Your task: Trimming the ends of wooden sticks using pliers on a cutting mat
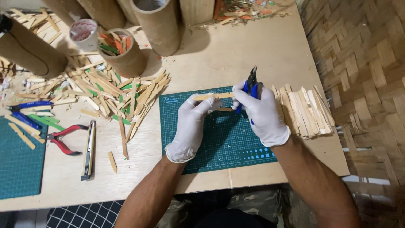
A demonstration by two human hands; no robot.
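A wooden craft stick (213,96) is held flat over a green cutting mat (219,135) at the middle of a pale wooden table (253,46), the gloved left hand (190,122) pinched on its left end with fingers closed around it. The gloved right hand (263,112) is wrapped shut around the blue handles of a pair of cutters (251,84), whose dark tips point to the far side just beside the stick's right end.

At the far left, a cardboard tube (124,55) is seen filled with coloured sticks in red, orange and green; a taller tube (158,23) stands open beside it, its contents hidden. A roll of tape (84,33) sits next to them.

A neat stack of plain sticks (306,112) lies just right of the right hand, while a loose heap of sticks (114,90) is spread to the left. Red-handled pliers (63,139) and a utility knife (89,150) rest near the left edge. Woven matting (367,63) covers the floor at right.
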